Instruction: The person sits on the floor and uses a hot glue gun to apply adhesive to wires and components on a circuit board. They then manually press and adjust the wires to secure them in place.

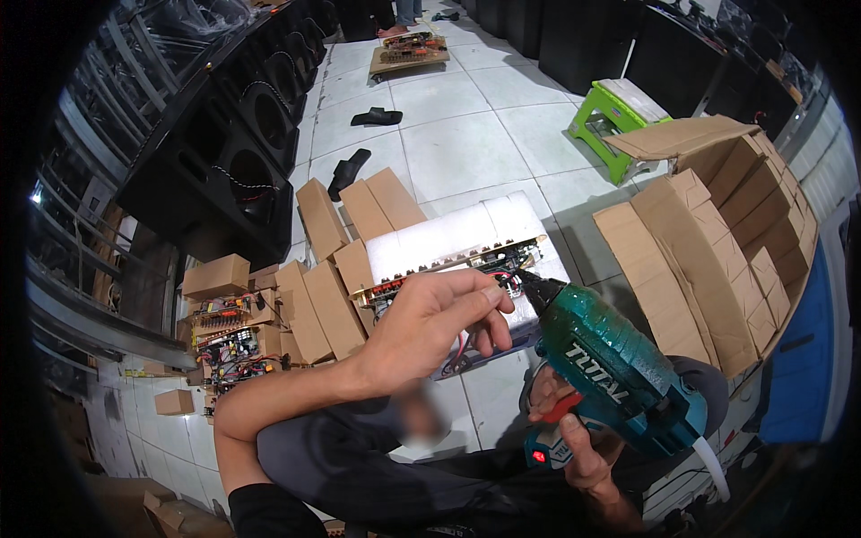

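My right hand (578, 439) is wrapped around the handle of a teal hot glue gun (619, 363) with a red trigger. A white glue stick (713, 471) pokes out of its rear. The black nozzle (541, 291) points at the right end of a long circuit board (448, 269), which rests on a white foam block (457, 233). My left hand (448, 314) is beside the nozzle, thumb and forefinger pinched together over the board. Whatever lies in the pinch is too small to tell. Red and white wires show near those fingers, and the hand hides part of the board.
Brown cartons (327, 300) and more circuit boards (233, 345) lie at left. An open cardboard box (717, 260) stands at right, near a green stool (614, 121). Black speaker cabinets (211, 161) line the left side. Black slippers (348, 170) and a board-laden trolley (408, 58) are farther off.
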A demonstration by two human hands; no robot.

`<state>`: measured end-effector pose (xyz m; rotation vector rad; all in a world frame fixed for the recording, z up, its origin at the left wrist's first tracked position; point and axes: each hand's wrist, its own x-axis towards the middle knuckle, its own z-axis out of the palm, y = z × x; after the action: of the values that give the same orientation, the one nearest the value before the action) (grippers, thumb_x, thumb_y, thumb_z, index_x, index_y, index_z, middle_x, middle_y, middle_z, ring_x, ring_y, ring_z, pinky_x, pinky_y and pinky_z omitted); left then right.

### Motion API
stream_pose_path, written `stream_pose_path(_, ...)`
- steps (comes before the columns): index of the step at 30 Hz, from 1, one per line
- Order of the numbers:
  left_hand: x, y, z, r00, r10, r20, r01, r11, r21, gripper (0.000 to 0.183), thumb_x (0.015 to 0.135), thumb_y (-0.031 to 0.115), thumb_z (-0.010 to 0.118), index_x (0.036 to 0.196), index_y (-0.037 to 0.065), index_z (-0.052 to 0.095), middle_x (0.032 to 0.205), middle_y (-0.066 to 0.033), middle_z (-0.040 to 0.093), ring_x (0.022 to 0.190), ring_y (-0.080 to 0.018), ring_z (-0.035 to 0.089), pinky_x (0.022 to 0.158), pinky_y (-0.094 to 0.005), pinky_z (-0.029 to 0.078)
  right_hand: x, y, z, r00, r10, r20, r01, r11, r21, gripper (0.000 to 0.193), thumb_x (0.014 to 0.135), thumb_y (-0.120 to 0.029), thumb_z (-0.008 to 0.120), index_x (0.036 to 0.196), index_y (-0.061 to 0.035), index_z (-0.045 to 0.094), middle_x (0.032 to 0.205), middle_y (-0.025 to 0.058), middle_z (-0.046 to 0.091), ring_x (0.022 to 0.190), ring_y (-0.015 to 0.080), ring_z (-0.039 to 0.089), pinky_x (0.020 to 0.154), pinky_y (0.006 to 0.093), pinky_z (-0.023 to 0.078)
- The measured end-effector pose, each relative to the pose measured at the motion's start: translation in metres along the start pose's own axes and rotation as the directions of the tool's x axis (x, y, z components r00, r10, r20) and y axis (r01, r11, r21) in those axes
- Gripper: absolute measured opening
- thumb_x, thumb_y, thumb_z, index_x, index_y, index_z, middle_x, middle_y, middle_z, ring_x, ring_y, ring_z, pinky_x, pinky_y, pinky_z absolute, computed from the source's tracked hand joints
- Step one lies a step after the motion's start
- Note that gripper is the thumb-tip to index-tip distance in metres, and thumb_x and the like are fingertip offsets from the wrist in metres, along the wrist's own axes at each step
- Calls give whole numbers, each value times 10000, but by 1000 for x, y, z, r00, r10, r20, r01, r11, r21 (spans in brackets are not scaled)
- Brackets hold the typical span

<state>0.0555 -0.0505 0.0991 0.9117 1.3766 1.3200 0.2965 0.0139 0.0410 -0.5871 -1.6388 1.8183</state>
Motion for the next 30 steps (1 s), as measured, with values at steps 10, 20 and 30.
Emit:
stream_pose_path(10,-1,3,1,999,-22,-33,24,997,74,285,1049,177,504,1036,-72,641,818,-123,690,725,-120,612,693,-251,503,1,6,-2,999,-13,-32,14,1000,27,150,898,-71,571,992,23,640,886,124,692,781,177,629,732,334,504)
stream_pose_path(20,-2,3,1,997,-36,-62,42,994,102,277,1044,167,518,1047,-75,653,807,-96,691,703,-84,578,662,-224,475,2,6,-3,1000,-11,-5,11,1000,-11,155,867,-41,584,995,20,648,884,130,693,777,190,640,763,346,517)
stream_pose_path(30,-2,3,1,998,-22,-52,28,994,104,279,1045,164,509,1049,-72,659,790,-87,685,701,-80,566,657,-227,466,4,3,-3,996,-63,-64,62,998,-15,181,881,-71,577,1009,29,657,869,140,704,803,215,670,777,375,531)
